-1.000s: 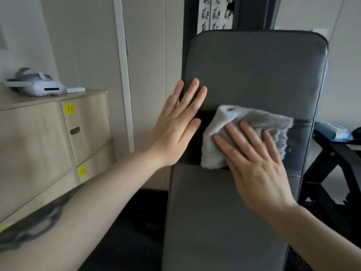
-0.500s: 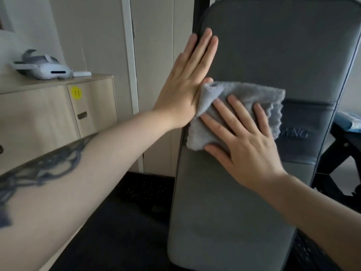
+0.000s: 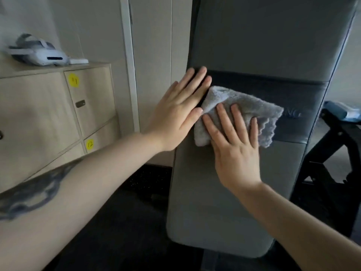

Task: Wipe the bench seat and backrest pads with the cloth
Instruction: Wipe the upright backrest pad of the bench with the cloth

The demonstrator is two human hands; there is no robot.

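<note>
Yellow stickers (image 3: pixel 74 80) read 11 and 12. Right hand (image 3: pixel 233 151), fingers spread flat, presses grey cloth (image 3: pixel 252 106) against backrest pad (image 3: pixel 273 45). Left hand (image 3: pixel 180 112), open-palmed, rests on the pad's left edge.

Yellow sticker (image 3: pixel 74 80) "11", yellow sticker (image 3: pixel 89 144) "12", on cabinet doors (image 3: pixel 93 98)

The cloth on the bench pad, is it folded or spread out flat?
Folded: the cloth shows stacked scalloped edges at its right side, bunched under the flat right hand.
</note>
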